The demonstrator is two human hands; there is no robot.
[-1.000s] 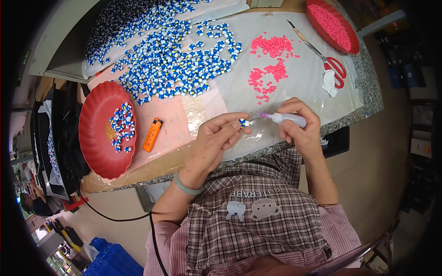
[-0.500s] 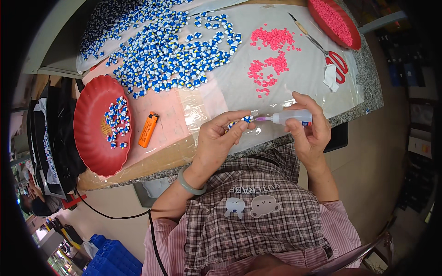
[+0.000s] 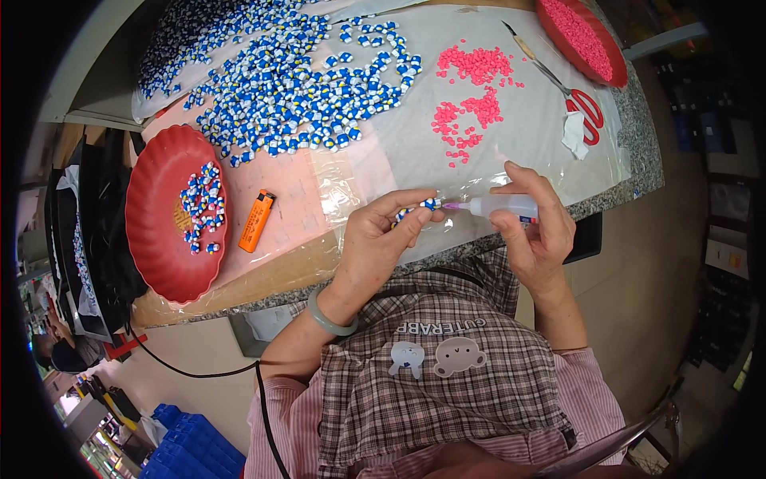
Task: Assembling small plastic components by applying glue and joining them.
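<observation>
My left hand (image 3: 384, 227) is closed on several small blue and white pieces (image 3: 428, 204), one of them pinched at the fingertips. In my right hand (image 3: 538, 223) is a clear squeeze bottle (image 3: 499, 207) lying on its side, its thin purple nozzle tip (image 3: 453, 206) pointing left at the pinched piece. Tip and piece are very close; whether they touch I cannot tell. Both hands are over the table's near edge. Beyond them lie small pink pieces (image 3: 471, 112) in loose clusters, and a large heap of blue and white pieces (image 3: 295, 88) spreads to the far left.
A red scalloped bowl (image 3: 155, 215) at the left holds more blue and white pieces. Beside it lies an orange lighter (image 3: 257, 221). To the right are red-handled scissors (image 3: 586, 108), a pointed wooden-handled tool (image 3: 523, 48), crumpled white paper (image 3: 574, 134) and a red bowl (image 3: 618, 70) of pink pieces.
The two hands have hardly moved. My right index finger has shifted slightly on the bottle, and the view has shifted a little.
</observation>
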